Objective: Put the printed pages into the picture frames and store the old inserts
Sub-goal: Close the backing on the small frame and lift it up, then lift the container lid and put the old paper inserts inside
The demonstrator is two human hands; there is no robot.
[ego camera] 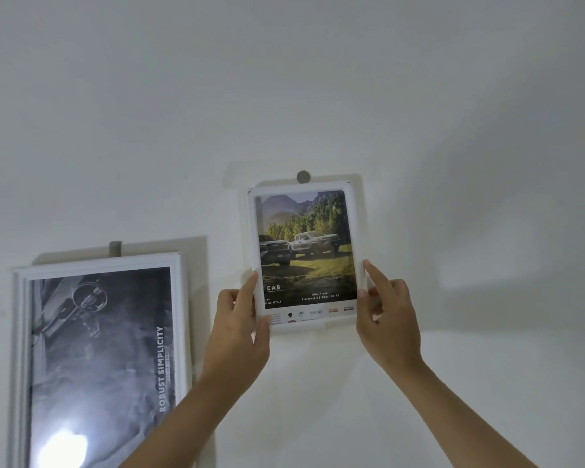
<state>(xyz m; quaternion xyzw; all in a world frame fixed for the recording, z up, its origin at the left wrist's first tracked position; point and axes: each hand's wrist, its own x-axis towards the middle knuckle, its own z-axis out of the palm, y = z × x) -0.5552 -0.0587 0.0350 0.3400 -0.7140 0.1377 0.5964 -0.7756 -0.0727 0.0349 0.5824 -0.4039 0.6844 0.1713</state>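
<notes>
At about eight o'clock in the view, a large white frame [98, 359] hangs on the white wall [318, 79] from a grey hook [115, 248]. It holds a dark grey print [98, 349] of a car interior, with the words "ROBUST SIMPLICITY" running sideways up its right edge; a bright glare sits low on the glass.

Toward the centre, the left hand [238, 329] pinches the lower left edge of a small white frame [306, 258], thumb on the front and forefinger laid up the side. This frame sits against the wall just under a round grey peg [303, 177]. Inside it is a printed page [306, 248] showing two pickup trucks before forest and mountains, with "CAB" readable at lower left; the smaller lines and logos beneath are too fine to read.

At four o'clock from the frame, the right hand [387, 319] grips its lower right edge, forefinger extended up the side and the other fingers curled.
</notes>
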